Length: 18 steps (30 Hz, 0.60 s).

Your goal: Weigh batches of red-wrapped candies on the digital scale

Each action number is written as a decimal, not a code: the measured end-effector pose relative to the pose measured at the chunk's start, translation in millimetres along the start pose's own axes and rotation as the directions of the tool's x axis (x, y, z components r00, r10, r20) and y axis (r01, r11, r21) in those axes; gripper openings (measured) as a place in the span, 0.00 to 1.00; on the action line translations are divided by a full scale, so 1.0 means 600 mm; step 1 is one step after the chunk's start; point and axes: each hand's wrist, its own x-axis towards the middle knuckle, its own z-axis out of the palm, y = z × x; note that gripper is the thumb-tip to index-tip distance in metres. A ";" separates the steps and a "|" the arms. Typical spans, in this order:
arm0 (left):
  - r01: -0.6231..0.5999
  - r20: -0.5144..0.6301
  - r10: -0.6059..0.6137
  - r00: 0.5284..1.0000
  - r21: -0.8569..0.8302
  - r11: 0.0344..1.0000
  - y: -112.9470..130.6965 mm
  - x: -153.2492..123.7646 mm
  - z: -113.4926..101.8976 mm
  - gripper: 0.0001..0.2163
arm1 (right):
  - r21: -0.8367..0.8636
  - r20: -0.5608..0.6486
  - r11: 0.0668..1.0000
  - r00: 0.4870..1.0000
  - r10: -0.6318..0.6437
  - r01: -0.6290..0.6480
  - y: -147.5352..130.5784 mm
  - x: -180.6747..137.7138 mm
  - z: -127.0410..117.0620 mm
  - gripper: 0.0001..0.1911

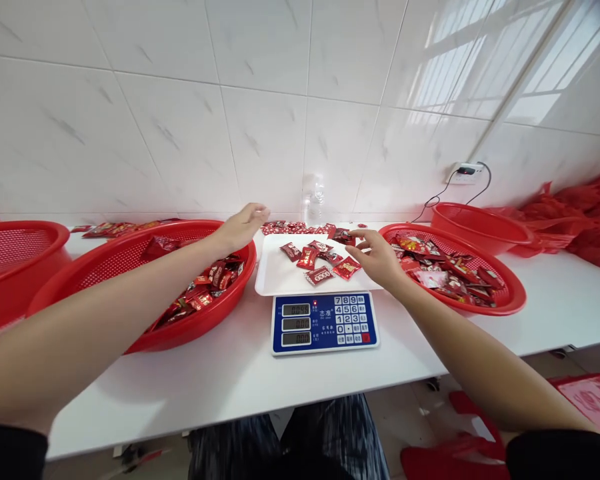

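Observation:
My left hand (243,228) hovers by the back left corner of the white scale tray (275,277), fingers loosely bent, nothing visible in them. Over the tray's right side is my right hand (375,259), thumb and fingers apart. A dark red snack packet (340,235) shows right by its fingertips; I cannot tell whether they touch it. Several small red packets (319,275) lie spread on the tray. Below it, the blue digital scale panel (325,323) has lit number displays and a keypad.
Red baskets of packets stand left (230,303) and right (515,293). Another red basket (25,267) is far left, one (480,227) back right. Packets and a clear bottle (314,200) sit along the tiled wall. Red bags (580,213) pile up far right; a cord hangs from the outlet (465,173).

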 end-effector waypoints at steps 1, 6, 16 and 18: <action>0.007 0.031 -0.009 0.999 0.080 0.997 -0.011 -0.012 -0.017 0.26 | -0.001 -0.001 1.000 1.000 0.006 -0.006 0.001 -0.005 -0.004 0.16; 0.061 0.204 -0.164 0.965 0.434 0.899 -0.066 -0.074 -0.083 0.17 | 0.025 0.039 0.999 0.999 0.029 -0.030 -0.010 -0.021 -0.009 0.16; 0.009 0.542 -0.404 0.737 0.590 0.807 -0.148 -0.153 -0.134 0.30 | 0.033 0.142 0.999 0.989 -0.043 0.039 -0.055 -0.016 0.036 0.15; 0.025 0.507 -0.448 0.736 0.641 0.767 -0.144 -0.156 -0.131 0.34 | 0.018 0.158 0.998 0.985 -0.064 0.062 -0.056 -0.012 0.050 0.15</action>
